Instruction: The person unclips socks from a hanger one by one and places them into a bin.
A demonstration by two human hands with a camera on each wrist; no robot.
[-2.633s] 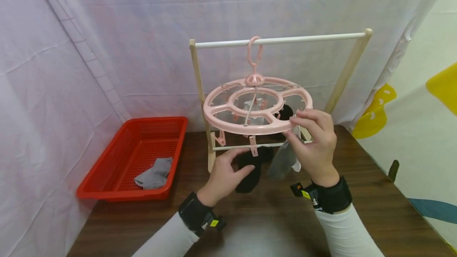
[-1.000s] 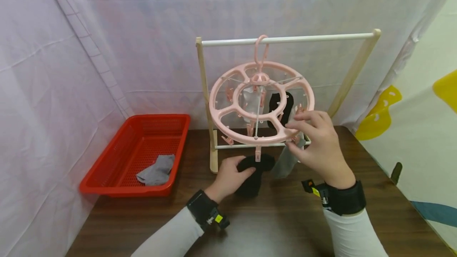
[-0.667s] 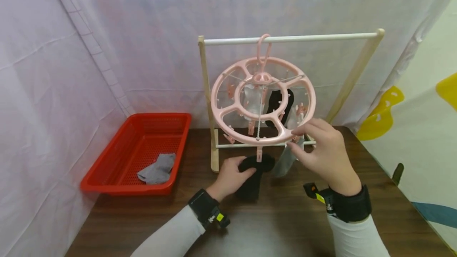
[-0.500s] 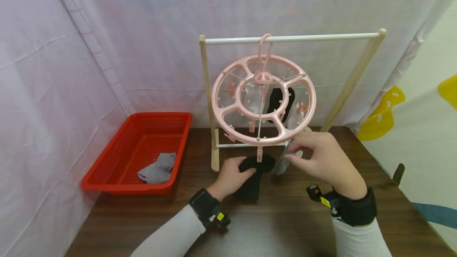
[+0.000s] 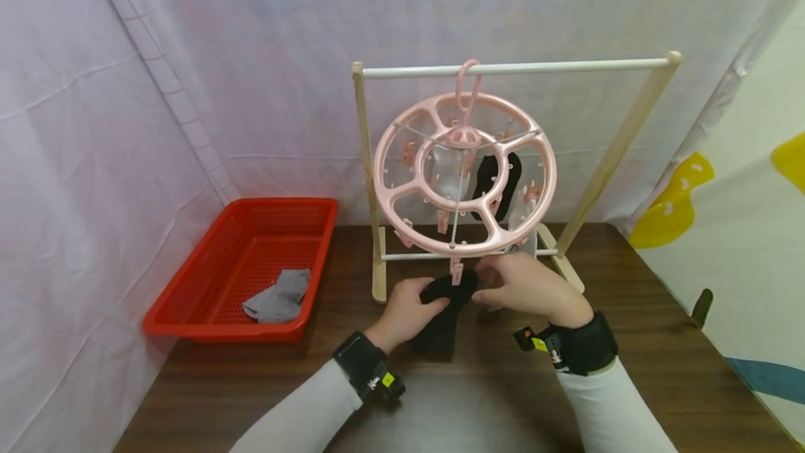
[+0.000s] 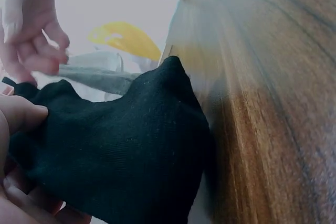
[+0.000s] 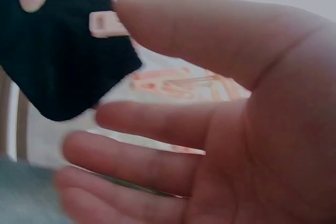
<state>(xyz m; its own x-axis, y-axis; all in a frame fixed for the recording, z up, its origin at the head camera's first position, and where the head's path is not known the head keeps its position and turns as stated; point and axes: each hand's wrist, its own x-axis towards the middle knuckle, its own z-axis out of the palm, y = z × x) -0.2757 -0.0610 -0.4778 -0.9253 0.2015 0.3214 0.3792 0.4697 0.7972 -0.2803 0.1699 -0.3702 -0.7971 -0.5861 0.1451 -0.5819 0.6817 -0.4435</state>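
Note:
A black sock [image 5: 440, 331] hangs from a pink clothespin [image 5: 456, 272] at the front of the round pink hanger [image 5: 434, 246]. My left hand [image 5: 402, 313] pinches its left side between thumb and fingers; the left wrist view has this black sock [image 6: 121, 145] spread wide, its lower end near the table. Beside the sock's right edge is my right hand [image 5: 528, 289], thumb and fingers apart. In the right wrist view the clothespin [image 7: 105, 23] bites the sock's edge close to my right thumb; whether a fingertip touches the cloth I cannot tell.
The hanger hooks over a rack's white bar [image 5: 566, 66]. Another black sock [image 5: 505, 180] and a white sock [image 5: 446, 170] hang farther back; a grey sock [image 6: 100, 78] hangs beyond. At left, a red basket [image 5: 214, 332] holds a grey sock [image 5: 279, 296].
My right hand has left the hanger's right rim and moved left, past the hanging grey sock, to the black sock's right edge. The hanger tilts more steeply. My left hand keeps its pinch.

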